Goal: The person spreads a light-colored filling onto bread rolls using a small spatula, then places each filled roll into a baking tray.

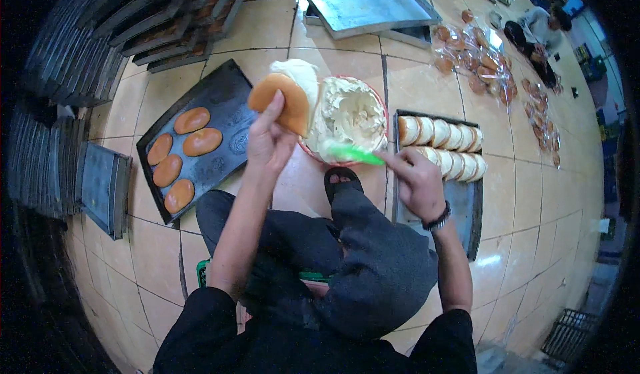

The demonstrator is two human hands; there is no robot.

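My left hand (272,134) grips a split bun (285,101), its brown crust toward me and white cream (297,74) on the opened face behind. Just right of it is a round red-rimmed tub (383,101) of pale cream (353,111). My right hand (419,181) is closed round the handle of a bright green spatula (360,153), whose cream-covered head is at the tub's near edge. On the dark tray (230,101) to the left lie several plain oval buns (202,142). Cream-filled buns (440,133) stand in two rows in the tray (437,231) at right.
Stacks of metal trays (53,114) rise at the left, with more trays (370,4) at the far side. Bagged buns (477,61) lie on the tiled floor at the far right. Another person (540,31) sits beyond them. My sandalled foot (342,179) is close to the tub.
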